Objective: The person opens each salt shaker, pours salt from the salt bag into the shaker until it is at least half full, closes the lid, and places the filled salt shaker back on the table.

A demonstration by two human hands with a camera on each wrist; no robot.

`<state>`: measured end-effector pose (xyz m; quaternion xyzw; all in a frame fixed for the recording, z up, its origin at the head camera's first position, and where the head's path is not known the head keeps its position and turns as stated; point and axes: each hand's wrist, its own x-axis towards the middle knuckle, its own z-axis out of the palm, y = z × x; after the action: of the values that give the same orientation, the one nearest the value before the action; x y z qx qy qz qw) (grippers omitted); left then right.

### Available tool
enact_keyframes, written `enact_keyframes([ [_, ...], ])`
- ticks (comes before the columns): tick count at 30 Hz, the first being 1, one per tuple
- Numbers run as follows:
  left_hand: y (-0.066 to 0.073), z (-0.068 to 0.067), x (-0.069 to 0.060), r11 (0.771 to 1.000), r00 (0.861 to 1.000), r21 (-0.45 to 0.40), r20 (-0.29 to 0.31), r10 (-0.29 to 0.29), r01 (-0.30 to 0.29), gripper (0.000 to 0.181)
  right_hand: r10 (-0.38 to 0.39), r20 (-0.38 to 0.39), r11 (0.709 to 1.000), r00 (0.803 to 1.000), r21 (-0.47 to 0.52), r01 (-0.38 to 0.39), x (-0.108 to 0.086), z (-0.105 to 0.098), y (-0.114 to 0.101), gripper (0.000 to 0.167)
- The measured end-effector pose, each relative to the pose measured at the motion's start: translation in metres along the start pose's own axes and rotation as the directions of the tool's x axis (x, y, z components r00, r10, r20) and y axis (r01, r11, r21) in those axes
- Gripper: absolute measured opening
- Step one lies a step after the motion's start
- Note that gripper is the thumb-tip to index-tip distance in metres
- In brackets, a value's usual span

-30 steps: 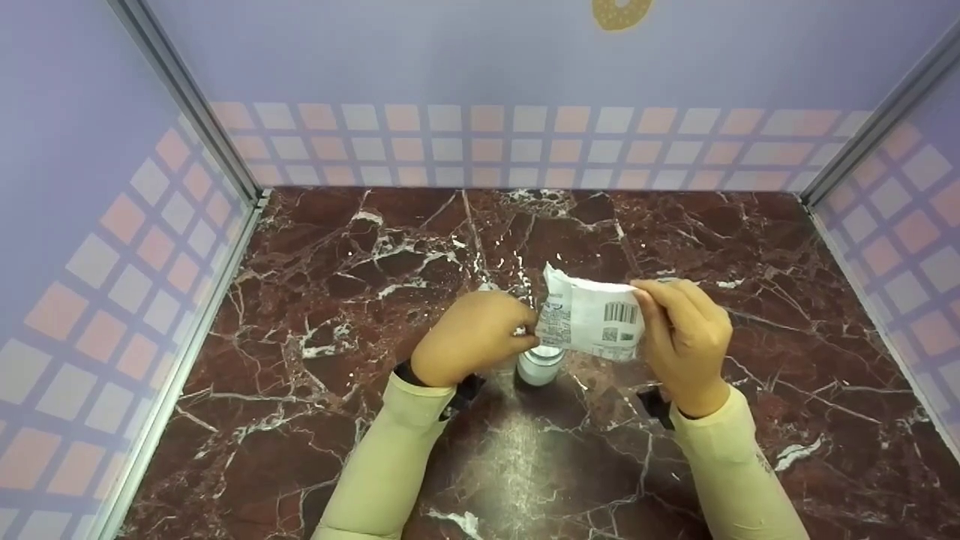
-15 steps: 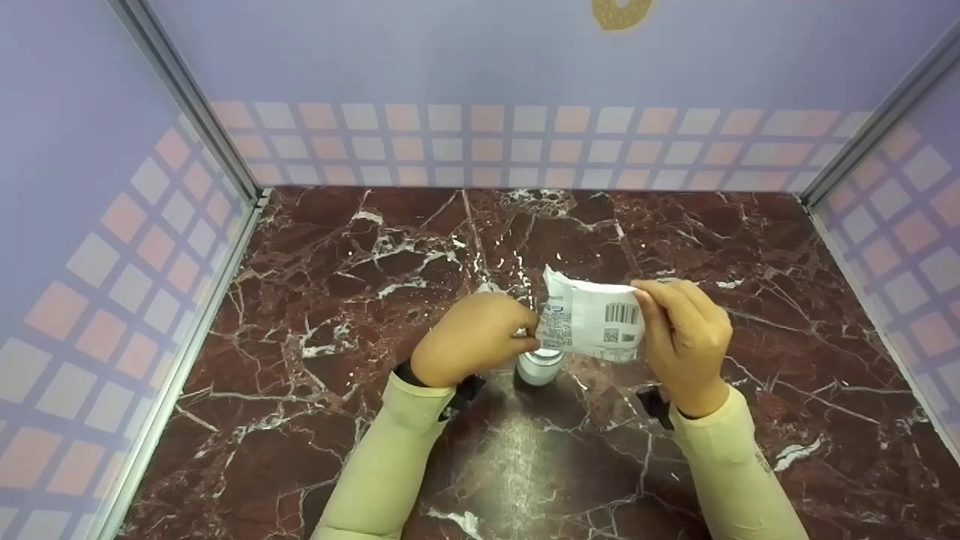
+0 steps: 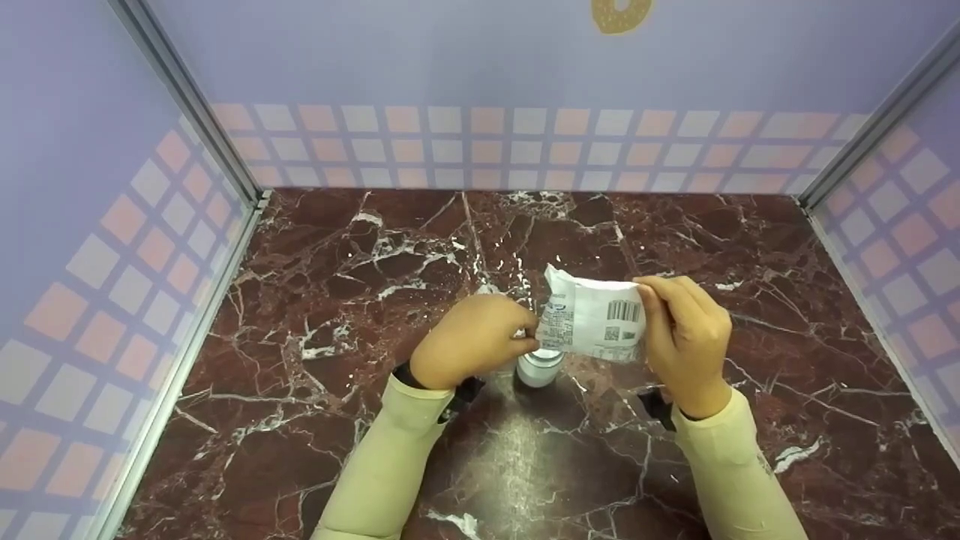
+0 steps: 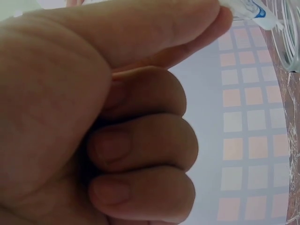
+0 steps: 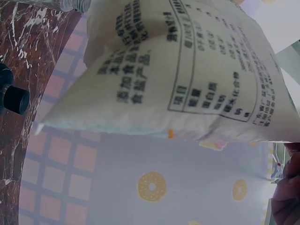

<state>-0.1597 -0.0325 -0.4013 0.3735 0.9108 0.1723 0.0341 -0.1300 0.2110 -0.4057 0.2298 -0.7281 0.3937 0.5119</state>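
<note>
My left hand (image 3: 480,337) pinches the left lower edge of a white printed salt bag (image 3: 592,319) between thumb and forefinger; its other fingers are curled in the left wrist view. My right hand (image 3: 686,341) pinches the bag's upper right corner. Black print and a barcode face me. Tilted down to the left, the bag hangs over a small glass jar (image 3: 540,371) with white contents, which stands on the table. The bag and left fingers partly hide the jar's mouth. In the right wrist view the salt bag (image 5: 154,84) looks plump.
White grains and streaks lie scattered on the dark red marbled table (image 3: 360,315), mostly beyond the jar. Purple walls with a check pattern (image 3: 487,142) enclose the table at the back and both sides. A dark rounded object (image 5: 14,96) shows at the right wrist view's left edge.
Both hands and the salt bag stay almost in place. The bag shifts only very slightly, and the jar has not moved.
</note>
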Motion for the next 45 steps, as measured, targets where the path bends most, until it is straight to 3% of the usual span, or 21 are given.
enact_keyframes([
  [5, 0.001, 0.001, 0.001, 1.000, 1.000, 0.005, -0.008, 0.016, -0.016, 0.025, 0.024, 0.002, 1.000, 1.000, -0.001, -0.024, -0.002, -0.002, 0.002, 0.031],
  [11, 0.000, 0.002, 0.002, 0.999, 0.999, -0.011, -0.015, 0.034, -0.035, 0.027, 0.072, 0.039, 0.997, 0.997, -0.043, -0.070, 0.000, -0.007, 0.003, 0.002],
  [14, 0.000, 0.002, 0.004, 0.998, 0.998, -0.014, -0.023, 0.055, -0.055, 0.028, 0.097, 0.075, 0.993, 0.992, -0.081, -0.091, 0.001, -0.011, 0.006, 0.011],
  [22, 0.002, 0.005, 0.004, 0.996, 0.995, 0.004, -0.042, 0.087, -0.086, 0.021, 0.169, 0.151, 0.980, 0.974, -0.128, -0.150, 0.005, -0.023, 0.011, 0.004],
  [25, 0.001, 0.007, 0.005, 0.997, 0.996, -0.005, -0.043, 0.082, -0.082, 0.020, 0.215, 0.207, 0.970, 0.954, -0.155, -0.185, 0.008, -0.029, 0.016, 0.006],
  [30, 0.000, 0.015, 0.011, 0.996, 0.993, -0.036, -0.096, 0.073, -0.076, 0.017, 0.309, 0.296, 0.940, 0.904, -0.238, -0.243, 0.009, -0.043, 0.025, 0.012],
  [38, 0.005, 0.027, 0.022, 0.992, 0.987, -0.114, -0.158, 0.043, -0.062, 0.011, 0.386, 0.406, 0.894, 0.828, -0.386, -0.228, 0.003, -0.075, 0.036, 0.012],
  [45, 0.015, 0.039, 0.034, 0.989, 0.968, -0.106, -0.238, 0.079, -0.107, 0.016, 0.459, 0.469, 0.864, 0.754, -0.435, -0.255, -0.016, -0.093, 0.053, 0.014],
])
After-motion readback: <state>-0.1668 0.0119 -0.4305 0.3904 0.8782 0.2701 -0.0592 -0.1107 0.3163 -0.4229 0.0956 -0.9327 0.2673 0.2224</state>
